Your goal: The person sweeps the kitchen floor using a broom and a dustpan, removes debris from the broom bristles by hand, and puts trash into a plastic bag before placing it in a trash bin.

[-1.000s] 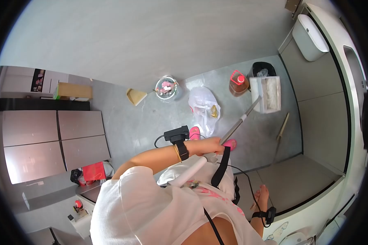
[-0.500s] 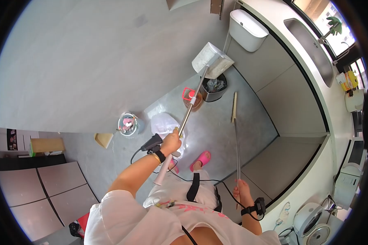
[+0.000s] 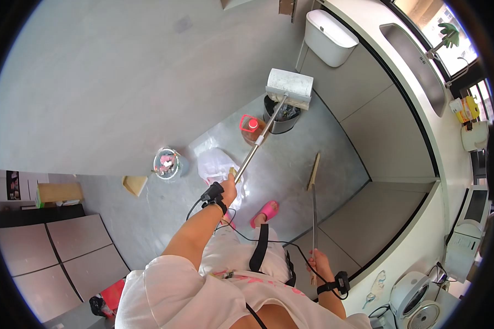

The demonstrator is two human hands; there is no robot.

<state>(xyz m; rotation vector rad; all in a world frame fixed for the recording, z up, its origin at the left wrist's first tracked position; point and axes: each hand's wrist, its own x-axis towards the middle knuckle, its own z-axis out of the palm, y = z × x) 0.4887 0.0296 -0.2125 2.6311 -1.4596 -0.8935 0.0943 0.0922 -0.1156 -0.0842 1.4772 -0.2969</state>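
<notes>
My left hand (image 3: 228, 189) is closed around the metal pole of a long-handled dustpan (image 3: 290, 82). The white pan is raised and tilted above a dark trash can (image 3: 282, 126), covering part of its opening. Crumpled clear plastic shows inside the can. On the other side, my right hand (image 3: 320, 264) grips the thin grey pole of a broom (image 3: 314, 214), whose narrow beige head (image 3: 314, 171) points away from me near the floor. Whether that head touches the floor, I cannot tell.
Beside the can stands a jug with a red cap and handle (image 3: 252, 126). Closer are a white plastic bag (image 3: 217, 164), a bucket (image 3: 168, 163) and a beige scoop-like piece (image 3: 134, 185). A white bin (image 3: 330, 41) hangs on the cabinet. Cables run from my wrists.
The dustpan's head has turned and now sits more squarely over the trash can. My left hand has moved slightly forward-left. The broom has been drawn back towards me.
</notes>
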